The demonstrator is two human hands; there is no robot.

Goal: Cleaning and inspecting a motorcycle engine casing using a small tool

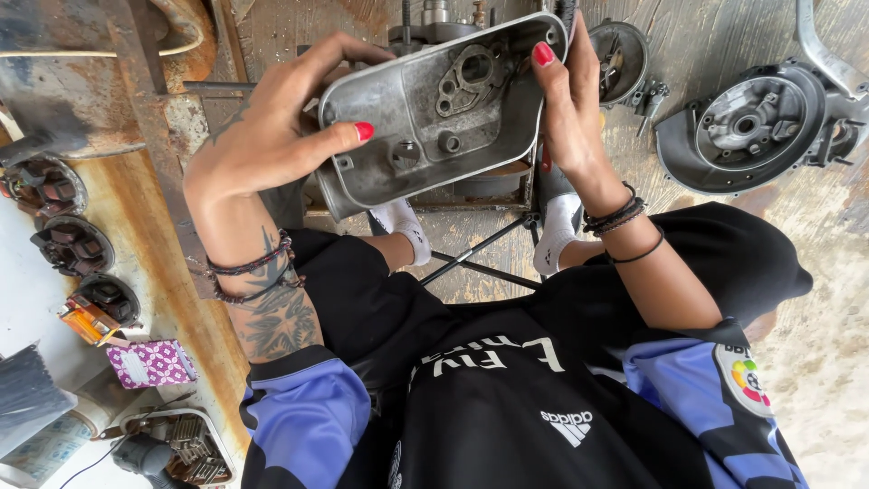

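1. The left hand (272,127) was seen clasped on the left edge of a grey metal engine cover (434,109), the thumb laid across its inner face and the fingers curled over its upper rim.
2. The right hand (570,109) was seen gripping the right edge of the same cover, the fingers extended along the rim and a fingertip hooked over the top corner.
3. The cover was held between both hands, tilted, with its hollow inner side turned towards the camera; a gasket-shaped flange and two bolt bosses were visible inside it.
4. Directly behind the cover, a part of an engine block (434,18) was partly hidden.
5. To the right of the right hand, a round engine casing (751,127) and a smaller round part (620,59) were laid on the worn concrete floor (815,362).
6. To the left of the left hand, a rusty bench (154,235) was seen, bearing three wound coil plates (72,244), a small patterned pink box (152,364) and a tray of small metal parts (190,444).
7. Below the hands, white socks (557,231) were seen on the person's feet.
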